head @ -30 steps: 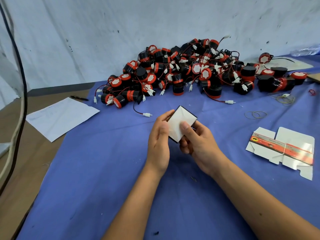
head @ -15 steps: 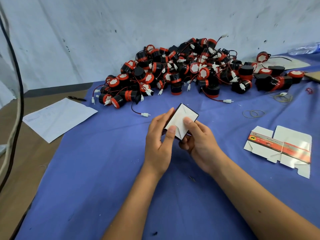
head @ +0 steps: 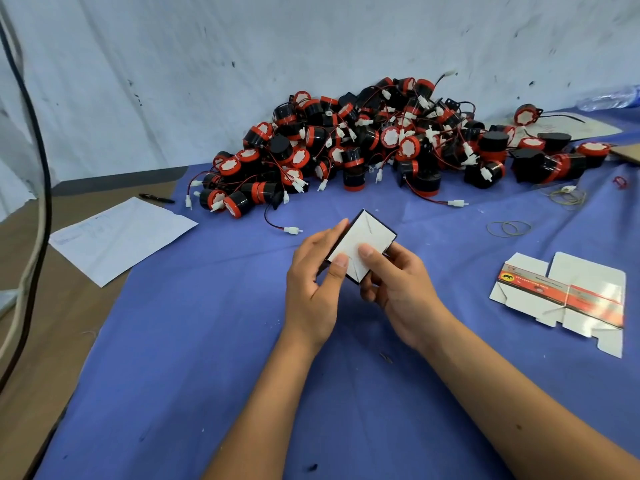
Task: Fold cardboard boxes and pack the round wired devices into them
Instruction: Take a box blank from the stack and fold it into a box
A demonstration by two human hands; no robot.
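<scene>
Since 1 second ago the small box (head: 360,245) has turned a little between the hands, and the left thumb has slid onto its white flap face to join the right thumb. Both hands hold it just above the blue surface (head: 207,341), tilted so 1 corner points away from the person. The left hand (head: 313,271) grips the box's left side, fingers curled along the edge and thumb pressing the face. The right hand (head: 394,282) grips from below and the right, thumb on the face and fingers wrapped behind.

By the look of it, this end of the box is closed, its flaps lying flat under the thumbs; whether the other end is open cannot be seen. No device is visibly inside it.

Most of the job seems to lie ahead. A large pile of round wired devices (head: 381,143) sits at the back of the surface, well apart from the hands, unpacked. 1 flat box blank (head: 561,299) with an orange stripe lies to the right, unfolded. No finished, packed boxes are in view.
</scene>
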